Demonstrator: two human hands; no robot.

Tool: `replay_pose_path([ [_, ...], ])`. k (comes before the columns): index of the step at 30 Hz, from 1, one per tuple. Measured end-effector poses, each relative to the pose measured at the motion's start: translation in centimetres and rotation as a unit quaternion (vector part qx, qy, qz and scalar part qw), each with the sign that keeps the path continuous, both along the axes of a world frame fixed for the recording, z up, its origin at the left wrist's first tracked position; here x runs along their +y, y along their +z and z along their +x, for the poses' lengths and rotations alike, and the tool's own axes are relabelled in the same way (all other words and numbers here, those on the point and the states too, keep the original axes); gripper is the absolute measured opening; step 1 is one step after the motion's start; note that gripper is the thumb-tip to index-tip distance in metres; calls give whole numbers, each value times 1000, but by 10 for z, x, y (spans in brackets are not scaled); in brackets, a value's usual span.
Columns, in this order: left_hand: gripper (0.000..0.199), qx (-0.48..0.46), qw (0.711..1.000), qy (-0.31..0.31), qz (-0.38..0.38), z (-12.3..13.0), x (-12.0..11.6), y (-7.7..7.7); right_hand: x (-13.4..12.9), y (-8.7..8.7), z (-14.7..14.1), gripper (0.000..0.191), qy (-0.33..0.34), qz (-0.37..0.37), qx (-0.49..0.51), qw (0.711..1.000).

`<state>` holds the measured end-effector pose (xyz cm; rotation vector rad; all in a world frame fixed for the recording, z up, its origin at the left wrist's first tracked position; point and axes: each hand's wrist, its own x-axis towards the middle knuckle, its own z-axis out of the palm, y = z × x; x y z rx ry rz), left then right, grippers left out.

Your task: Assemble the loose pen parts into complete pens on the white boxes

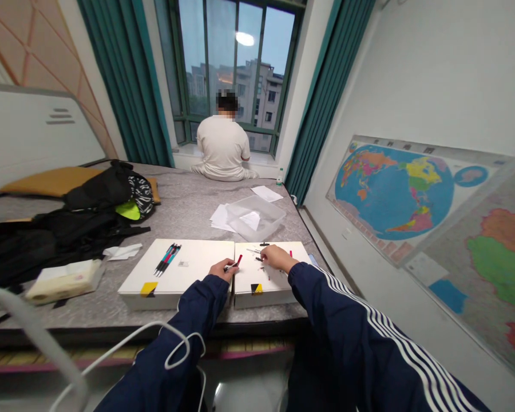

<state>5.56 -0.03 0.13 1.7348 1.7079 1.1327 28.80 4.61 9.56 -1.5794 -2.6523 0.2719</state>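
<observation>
My left hand (223, 270) is closed around a red pen part (239, 261) near the inner edges of two white boxes. Over the right white box (244, 286), my right hand (276, 257) reaches down with its fingers pinched together among small dark pen parts (265, 245). What those fingertips hold, if anything, is hidden. A thin piece (253, 250) lies just left of the fingertips. Another red part (290, 253) shows beyond the right wrist. On the left white box (206, 252) several pens (167, 260) lie side by side, with black, red and teal barrels.
Behind the boxes stands a clear plastic bin (264, 220) beside loose white papers (221, 218). A tissue pack (64, 280) and black bags (94, 200) lie to the left. A white cable (124, 343) crosses near my left arm. A person (223, 143) sits by the window.
</observation>
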Motion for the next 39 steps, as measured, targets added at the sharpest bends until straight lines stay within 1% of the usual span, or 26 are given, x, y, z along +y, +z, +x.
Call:
replay_pose_path([
  [3,21,12,1000,-2,4,0,0,1,3,-12,-14,22,-9,-2,-23,1000],
  [7,19,21,1000,-4,-3,-1,-2,5,10,-22,-27,23,-25,33,-16,999],
  [10,20,29,1000,5,-4,0,-3,7,12,-27,-27,20,-29,54,-4,998],
  [12,21,38,999,15,-1,1,-3,7,12,-30,-25,20,-33,53,0,998],
  [16,23,45,999,8,13,3,-2,3,9,-36,-23,16,-34,43,-18,998],
  [19,25,47,998,9,27,3,-1,1,6,-39,-23,17,-22,46,-27,998],
  [23,27,61,998,15,28,3,-2,1,4,-37,-27,20,-13,55,-34,998],
  [29,28,75,997,31,11,6,-4,2,8,-27,-39,26,-42,46,-46,997],
  [34,27,69,996,47,20,10,-4,3,11,-21,-45,27,-28,37,-35,998],
  [39,28,66,996,50,13,11,-4,2,6,-20,-47,29,-27,33,-22,999],
])
